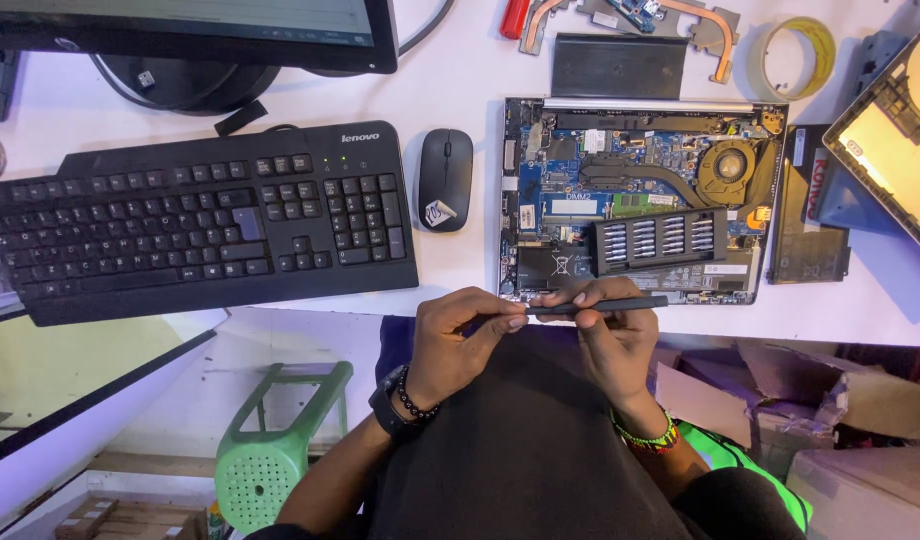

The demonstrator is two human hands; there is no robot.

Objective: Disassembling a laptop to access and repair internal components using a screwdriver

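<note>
My right hand (615,340) grips a slim dark screwdriver handle (620,304), held level just off the table's front edge. My left hand (460,340) pinches its left tip with the fingertips; whether a bit is between them I cannot tell. Right above the hands lies an opened laptop (580,170) with its board, copper heat pipe and fan (728,165) exposed. A black case of screwdriver bits (660,240) rests on the laptop's lower part.
A black keyboard (200,215) and black mouse (445,178) lie left of the laptop, below a monitor (180,30). A tape roll (798,55), loose heat pipes (680,20), a battery (810,215) and another opened device (895,140) sit right. A green stool (270,450) stands under the table.
</note>
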